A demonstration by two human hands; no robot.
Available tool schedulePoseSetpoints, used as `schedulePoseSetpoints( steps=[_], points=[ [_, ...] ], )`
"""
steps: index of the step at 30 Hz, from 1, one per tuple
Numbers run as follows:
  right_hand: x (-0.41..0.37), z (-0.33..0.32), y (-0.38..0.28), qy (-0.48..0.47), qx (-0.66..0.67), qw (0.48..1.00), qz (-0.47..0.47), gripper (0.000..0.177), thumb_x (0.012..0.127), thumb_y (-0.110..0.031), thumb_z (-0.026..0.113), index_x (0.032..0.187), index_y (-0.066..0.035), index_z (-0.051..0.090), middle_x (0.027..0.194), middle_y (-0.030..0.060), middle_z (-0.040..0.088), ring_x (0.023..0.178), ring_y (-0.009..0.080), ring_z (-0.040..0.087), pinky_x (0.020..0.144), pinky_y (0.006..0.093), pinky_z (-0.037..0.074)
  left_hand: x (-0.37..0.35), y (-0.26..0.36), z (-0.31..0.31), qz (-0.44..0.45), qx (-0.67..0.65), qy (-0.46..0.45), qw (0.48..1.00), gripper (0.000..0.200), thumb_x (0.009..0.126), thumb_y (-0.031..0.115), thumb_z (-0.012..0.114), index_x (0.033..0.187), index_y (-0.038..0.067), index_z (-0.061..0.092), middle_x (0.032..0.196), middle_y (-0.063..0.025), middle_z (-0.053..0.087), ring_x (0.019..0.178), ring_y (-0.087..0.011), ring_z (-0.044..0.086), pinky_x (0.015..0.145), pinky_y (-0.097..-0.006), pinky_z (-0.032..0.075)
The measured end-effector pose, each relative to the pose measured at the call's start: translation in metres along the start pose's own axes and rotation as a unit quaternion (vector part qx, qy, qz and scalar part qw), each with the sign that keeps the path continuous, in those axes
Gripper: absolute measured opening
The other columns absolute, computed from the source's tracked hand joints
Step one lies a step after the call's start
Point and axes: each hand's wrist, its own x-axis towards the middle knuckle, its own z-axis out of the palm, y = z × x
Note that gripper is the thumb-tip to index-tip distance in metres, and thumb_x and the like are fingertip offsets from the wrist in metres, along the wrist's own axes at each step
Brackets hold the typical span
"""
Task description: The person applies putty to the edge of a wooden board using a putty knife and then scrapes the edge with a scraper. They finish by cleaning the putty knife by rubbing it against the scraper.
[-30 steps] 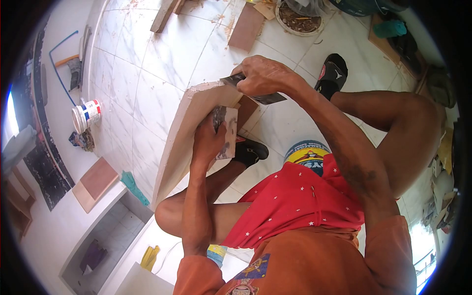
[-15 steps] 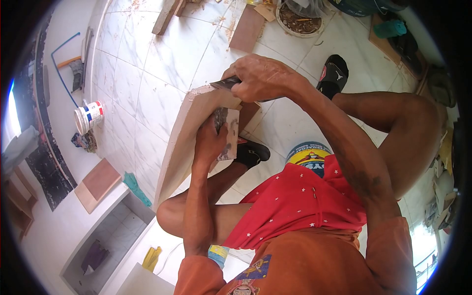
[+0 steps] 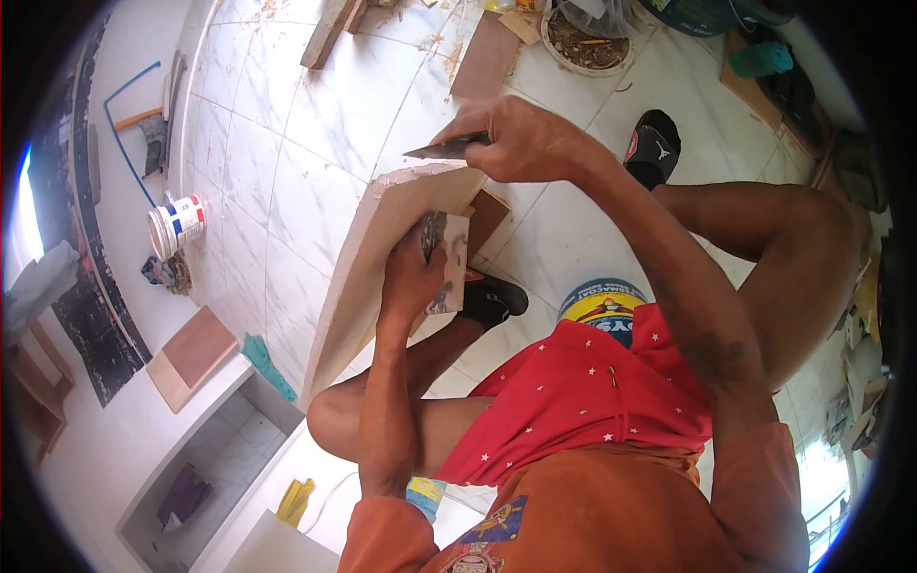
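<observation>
My left hand [image 3: 409, 279] is closed around the dark handle of a broad scraper [image 3: 453, 263], whose flat blade is smeared with pale filler. Beside that hand a long pale panel [image 3: 355, 263] stands tilted near my knee, with rough whitish filler along its top end. My right hand [image 3: 527, 143] grips a putty knife [image 3: 444, 150], its dark pointed blade aimed left. The blade is just above the panel's top end, with a small gap showing between them. Part of each handle is hidden by fingers.
I sit on a bucket [image 3: 604, 304] between my legs. A brown board [image 3: 485, 57] and a round tub of debris [image 3: 585, 43] are on the tiled floor ahead. To the left are a white paint bucket [image 3: 178, 225], a two-tone board [image 3: 194, 358] and a green cloth [image 3: 267, 366].
My right hand has lifted the putty knife off the panel's top end, moving slightly up and right, and the blade has turned to show its tip. My left hand stays nearly still.
</observation>
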Motion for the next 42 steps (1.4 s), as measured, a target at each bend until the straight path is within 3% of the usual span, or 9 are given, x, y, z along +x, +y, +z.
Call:
schedulePoseSetpoints(
  steps=[11, 20, 23, 27, 29, 33, 36, 39, 42],
  points=[
    [-0.028, 0.049, 0.018, 0.099, -0.002, 0.983, -0.156, 0.044, 0.083, 0.006, 0.055, 0.12, -0.01, 0.072, 0.113, 0.0136, 0.068, 0.103, 0.0301, 0.066, 0.09, 0.0376, 0.054, -0.002, -0.001, 0.004, 0.015, 0.002, 0.002, 1.0, 0.052, 0.092, 0.017, 0.062, 0.138, -0.006, 0.051, 0.126, -0.0329, 0.061, 0.12, -0.0475, 0.058, 0.103, -0.048, 0.044],
    [-0.025, 0.027, 0.023, 0.09, 0.018, 0.995, -0.023, 0.038, 0.082, -0.002, 0.057, 0.116, -0.006, 0.074, 0.107, 0.017, 0.072, 0.098, 0.0299, 0.068, 0.089, 0.0354, 0.053, 0.0, 0.0, 0.001, -0.015, 0.006, -0.015, 1.0, 0.054, 0.094, 0.018, 0.06, 0.141, -0.005, 0.048, 0.124, -0.0341, 0.062, 0.118, -0.0487, 0.059, 0.102, -0.0491, 0.045],
    [0.001, 0.018, 0.036, 0.032, -0.004, 0.999, 0.005, 0.041, 0.078, -0.015, 0.055, 0.113, -0.007, 0.076, 0.105, 0.0186, 0.073, 0.096, 0.0312, 0.069, 0.091, 0.0365, 0.054, 0.0, 0.002, 0.0, -0.031, 0.016, -0.023, 0.999, 0.054, 0.094, 0.019, 0.059, 0.142, -0.004, 0.048, 0.121, -0.0348, 0.063, 0.114, -0.0499, 0.061, 0.099, -0.0503, 0.047],
    [0.064, -0.006, 0.059, -0.096, 0.054, 0.994, 0.0, 0.044, 0.071, -0.016, 0.055, 0.108, -0.003, 0.076, 0.095, 0.017, 0.076, 0.082, 0.028, 0.069, 0.08, 0.0356, 0.056, -0.003, -0.006, 0.005, 0.008, 0.032, 0.001, 0.999, 0.055, 0.094, 0.021, 0.059, 0.142, -0.004, 0.048, 0.113, -0.0353, 0.066, 0.107, -0.0513, 0.063, 0.094, -0.0512, 0.05],
    [0.089, -0.015, 0.051, -0.138, 0.011, 0.989, -0.054, 0.044, 0.068, -0.016, 0.056, 0.103, -0.002, 0.077, 0.089, 0.0152, 0.076, 0.075, 0.0265, 0.067, 0.075, 0.0359, 0.056, -0.002, -0.002, 0.003, -0.039, 0.03, -0.018, 0.999, 0.055, 0.094, 0.022, 0.06, 0.142, -0.004, 0.048, 0.109, -0.0353, 0.067, 0.103, -0.0512, 0.065, 0.092, -0.0515, 0.051],
    [0.128, -0.015, 0.021, -0.263, -0.06, 0.962, -0.035, 0.044, 0.063, -0.016, 0.057, 0.098, -0.003, 0.079, 0.084, 0.0132, 0.076, 0.07, 0.0236, 0.065, 0.067, 0.0353, 0.054, -0.002, 0.009, -0.003, -0.107, 0.03, -0.061, 0.992, 0.055, 0.094, 0.024, 0.06, 0.141, -0.004, 0.048, 0.104, -0.035, 0.067, 0.096, -0.0504, 0.066, 0.088, -0.0526, 0.052],
    [0.142, -0.015, -0.008, -0.343, -0.119, 0.931, -0.028, 0.045, 0.059, -0.016, 0.058, 0.096, -0.005, 0.081, 0.082, 0.0112, 0.075, 0.068, 0.0217, 0.064, 0.061, 0.0347, 0.051, -0.003, 0.01, -0.004, -0.08, 0.038, -0.045, 0.995, 0.054, 0.094, 0.023, 0.059, 0.14, -0.004, 0.049, 0.103, -0.0348, 0.068, 0.095, -0.0496, 0.067, 0.087, -0.0528, 0.052],
    [0.147, -0.01, -0.019, -0.38, -0.155, 0.911, -0.033, 0.044, 0.06, -0.016, 0.058, 0.096, -0.006, 0.081, 0.082, 0.01, 0.076, 0.07, 0.021, 0.065, 0.062, 0.0347, 0.051, -0.004, 0.014, -0.005, -0.107, 0.03, -0.049, 0.993, 0.053, 0.095, 0.026, 0.062, 0.138, -0.003, 0.052, 0.116, -0.0336, 0.066, 0.11, -0.0496, 0.063, 0.097, -0.0504, 0.049],
    [0.148, -0.013, -0.021, -0.39, -0.151, 0.907, -0.055, 0.044, 0.06, -0.016, 0.058, 0.096, -0.006, 0.081, 0.084, 0.0093, 0.076, 0.073, 0.0202, 0.066, 0.065, 0.0343, 0.052, -0.005, 0.01, -0.004, -0.116, 0.015, -0.058, 0.991, 0.054, 0.095, 0.027, 0.062, 0.139, -0.003, 0.051, 0.118, -0.0334, 0.065, 0.11, -0.0502, 0.063, 0.098, -0.0507, 0.048]
  ],
)
